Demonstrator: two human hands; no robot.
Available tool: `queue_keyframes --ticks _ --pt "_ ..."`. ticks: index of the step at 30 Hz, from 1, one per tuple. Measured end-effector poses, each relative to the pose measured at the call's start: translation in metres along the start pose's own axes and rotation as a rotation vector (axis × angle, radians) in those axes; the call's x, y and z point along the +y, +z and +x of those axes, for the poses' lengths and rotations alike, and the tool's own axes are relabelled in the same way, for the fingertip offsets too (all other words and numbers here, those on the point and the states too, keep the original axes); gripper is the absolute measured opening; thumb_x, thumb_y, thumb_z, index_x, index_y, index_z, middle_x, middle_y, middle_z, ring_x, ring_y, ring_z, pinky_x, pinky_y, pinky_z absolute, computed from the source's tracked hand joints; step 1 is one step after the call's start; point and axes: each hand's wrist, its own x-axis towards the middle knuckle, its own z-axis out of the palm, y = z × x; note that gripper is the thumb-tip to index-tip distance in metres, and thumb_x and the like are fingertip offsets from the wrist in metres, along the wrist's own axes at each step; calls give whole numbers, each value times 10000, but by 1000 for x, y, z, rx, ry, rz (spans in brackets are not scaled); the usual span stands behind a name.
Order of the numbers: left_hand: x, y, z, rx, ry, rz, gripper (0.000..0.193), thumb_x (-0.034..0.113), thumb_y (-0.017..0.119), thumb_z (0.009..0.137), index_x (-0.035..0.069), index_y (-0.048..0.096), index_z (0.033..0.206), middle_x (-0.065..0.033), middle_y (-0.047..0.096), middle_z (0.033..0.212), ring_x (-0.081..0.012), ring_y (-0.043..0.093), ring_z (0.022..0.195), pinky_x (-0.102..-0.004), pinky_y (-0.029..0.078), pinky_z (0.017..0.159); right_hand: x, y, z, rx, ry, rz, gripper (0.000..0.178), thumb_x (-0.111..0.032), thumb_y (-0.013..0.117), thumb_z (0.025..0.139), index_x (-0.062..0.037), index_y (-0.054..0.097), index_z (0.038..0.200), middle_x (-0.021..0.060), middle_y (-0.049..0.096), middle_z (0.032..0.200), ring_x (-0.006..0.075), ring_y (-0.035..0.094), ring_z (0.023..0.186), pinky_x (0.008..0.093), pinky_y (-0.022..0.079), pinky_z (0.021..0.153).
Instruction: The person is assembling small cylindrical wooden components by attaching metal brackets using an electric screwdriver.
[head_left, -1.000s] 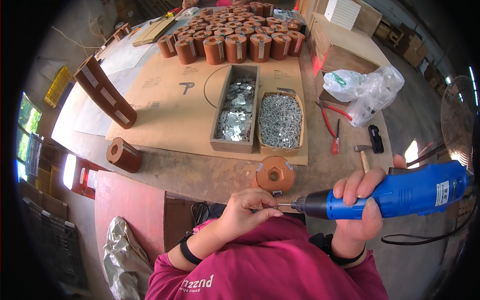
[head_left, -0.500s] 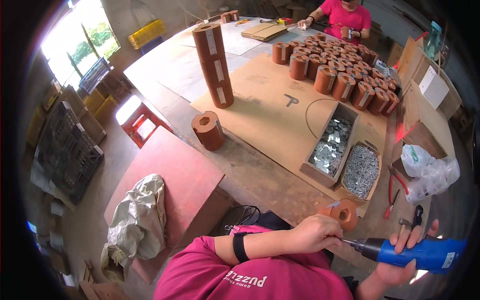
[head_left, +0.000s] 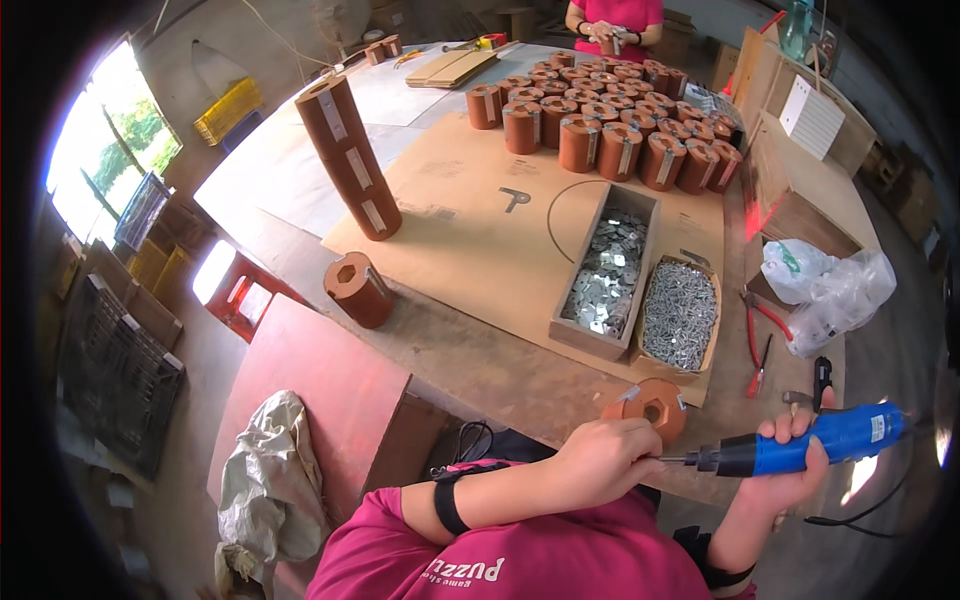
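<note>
My right hand (head_left: pixel 795 465) is wrapped round a blue electric screwdriver (head_left: pixel 840 440) with a black nose, which points left. At the tip of its bit (head_left: pixel 680 459), the fingers of my left hand (head_left: pixel 610 460) are pinched together. Whatever lies in that pinch is too small to make out. Just beyond my left hand a brown cylinder (head_left: pixel 672 412) with a hexagonal hole lies on its side at the table edge, partly hidden by the hand. Nearby stand a wooden box of flat metal plates (head_left: pixel 560 325) and a carton of screws (head_left: pixel 708 358).
Many brown cylinders (head_left: pixel 580 143) with metal strips stand at the far right. A tilted-looking stack of cylinders (head_left: pixel 350 160) and a single cylinder (head_left: pixel 358 290) stand left. Red-handled pliers (head_left: pixel 752 330) and a plastic bag (head_left: pixel 835 300) lie right. A co-worker (head_left: pixel 625 20) handles a cylinder at the back.
The view has shifted, so the table's things sit further left. My right hand has raised the screwdriver's rear end somewhat. The co-worker's hands have come together round a cylinder.
</note>
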Motion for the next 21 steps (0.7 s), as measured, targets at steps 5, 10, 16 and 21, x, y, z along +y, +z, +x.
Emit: queue_keyframes --ticks 5,10,16,21 --pt "14 0 5 8 -204 -278 160 146 611 793 9 557 855 -58 565 719 -159 563 637 -273 445 552 8 -21 8 235 88 187 499 -175 486 782 -23 334 1232 65 457 769 157 469 658 324 448 647" --pt "8 3 5 -27 -366 -479 217 111 553 848 -24 557 1018 -48 598 768 -63 543 700 -203 446 609 18 -35 9 374 116 181 356 -183 523 768 -17 469 1078 53 475 770 168 500 693 335 450 655" --pt "16 -8 7 -70 -455 -412 149 81 595 812 0 623 934 -43 618 775 -62 544 676 -207 442 582 21 -21 7 408 224 221 369 -189 540 720 -74 494 1068 47 474 750 166 489 664 343 440 638" --pt "19 -9 10 -77 -418 -298 174 84 626 787 14 634 946 -48 622 783 -70 549 662 -207 436 564 15 -18 7 415 195 221 382 -187 544 719 -76 488 1079 46 469 749 168 487 660 340 440 638"
